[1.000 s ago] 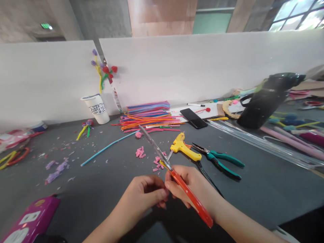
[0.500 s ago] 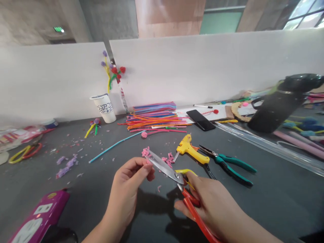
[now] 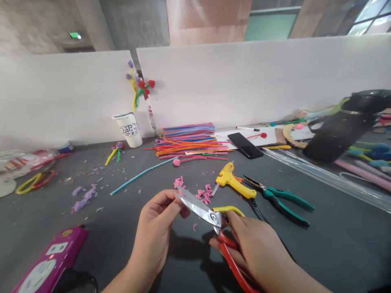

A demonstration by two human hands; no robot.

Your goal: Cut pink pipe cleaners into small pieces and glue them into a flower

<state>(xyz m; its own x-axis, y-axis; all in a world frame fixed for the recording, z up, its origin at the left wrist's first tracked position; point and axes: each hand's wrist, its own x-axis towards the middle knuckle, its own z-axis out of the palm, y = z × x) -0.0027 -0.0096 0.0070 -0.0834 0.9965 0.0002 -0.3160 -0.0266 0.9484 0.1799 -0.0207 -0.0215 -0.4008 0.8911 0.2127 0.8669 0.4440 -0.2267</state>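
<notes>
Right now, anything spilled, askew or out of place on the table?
Mostly stray scraps: purple fuzz lies scattered on the dark table at left, and one pink bit sits apart from the pink clippings, nearer the person. The black jug looks tilted at right, though lens distortion may explain that. No clear damage visible.
</notes>
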